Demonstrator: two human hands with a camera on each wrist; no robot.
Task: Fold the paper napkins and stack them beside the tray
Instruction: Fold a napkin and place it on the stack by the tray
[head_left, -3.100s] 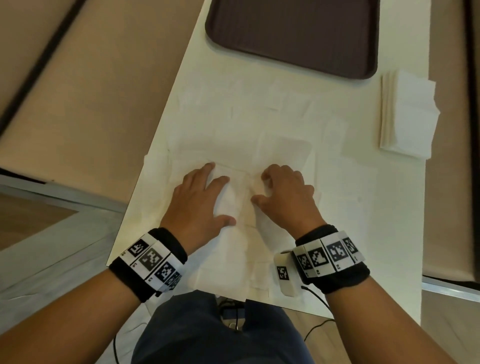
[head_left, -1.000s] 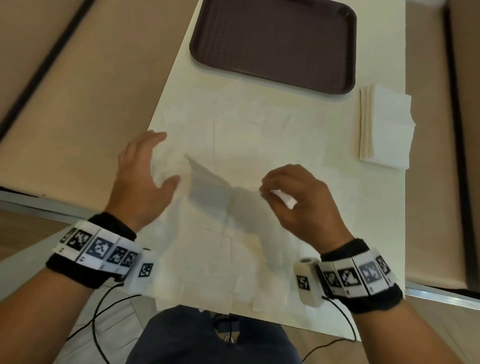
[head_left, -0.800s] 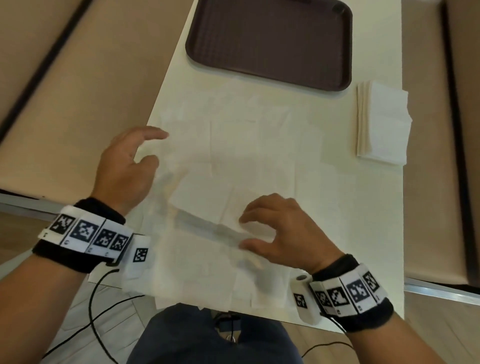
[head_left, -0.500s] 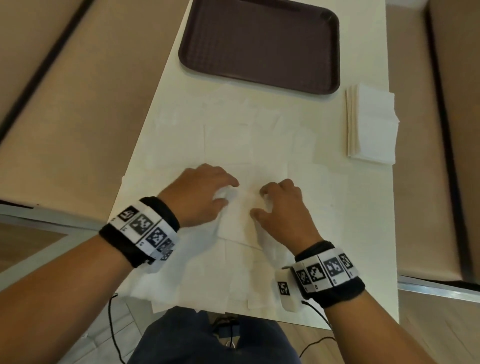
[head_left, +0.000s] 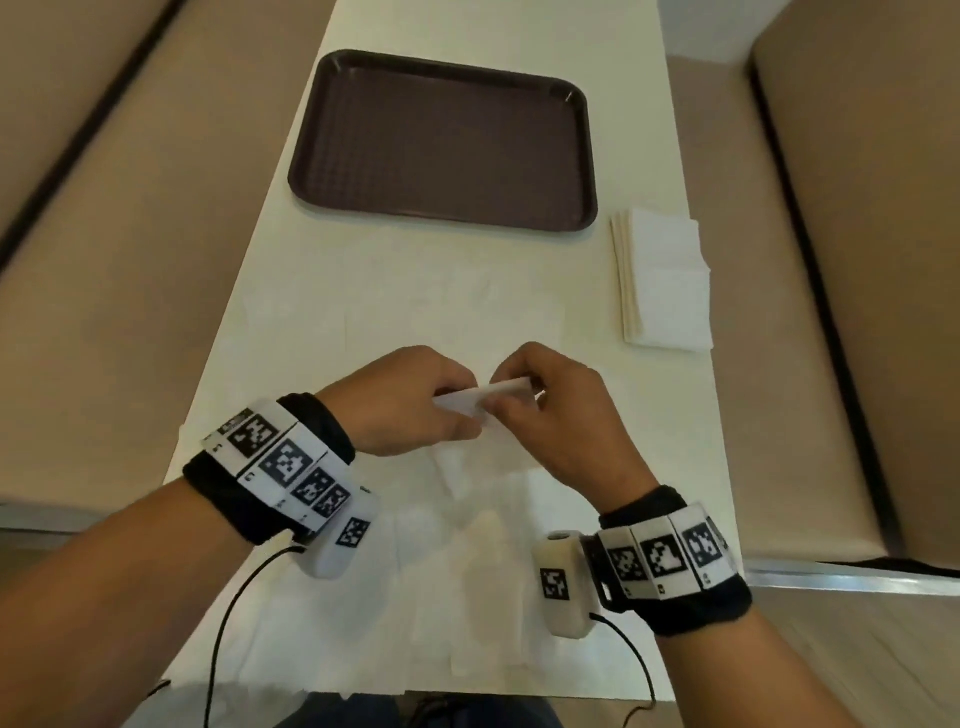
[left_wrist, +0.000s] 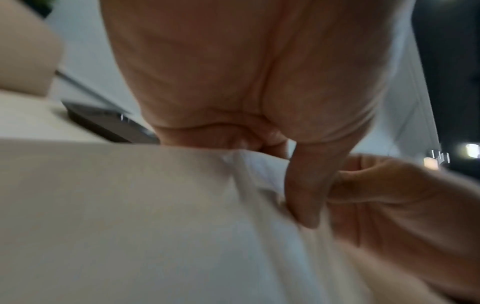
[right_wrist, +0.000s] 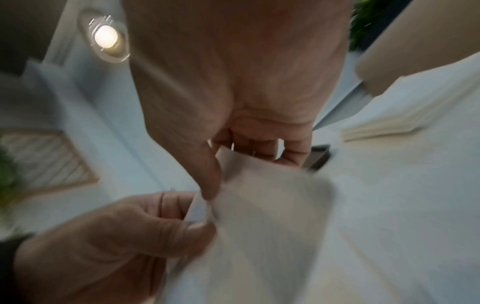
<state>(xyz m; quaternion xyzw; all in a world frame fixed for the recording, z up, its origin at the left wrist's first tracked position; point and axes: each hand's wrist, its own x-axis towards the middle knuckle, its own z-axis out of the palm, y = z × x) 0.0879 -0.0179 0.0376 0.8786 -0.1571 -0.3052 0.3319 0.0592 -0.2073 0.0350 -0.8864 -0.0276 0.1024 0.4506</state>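
Note:
A folded white napkin (head_left: 480, 400) is lifted a little above the table, held between both hands. My left hand (head_left: 410, 402) pinches its left end and my right hand (head_left: 550, 410) pinches its right end. In the right wrist view the napkin (right_wrist: 270, 205) hangs from thumb and fingers; in the left wrist view the napkin (left_wrist: 262, 170) is pinched under the thumb. Several unfolded napkins (head_left: 415, 312) lie spread flat on the white table (head_left: 644, 415). A stack of folded napkins (head_left: 662, 278) lies just right of the dark brown tray (head_left: 441, 140).
Tan bench seats (head_left: 130, 208) run along both sides of the narrow table. Wrist-band cables (head_left: 228, 613) hang off the near table edge. The tray's inside holds nothing.
Half a second ago both hands pressed the folded napkin flat on the table; now they have raised it and hold it by its ends. The view has tilted up, showing the whole tray.

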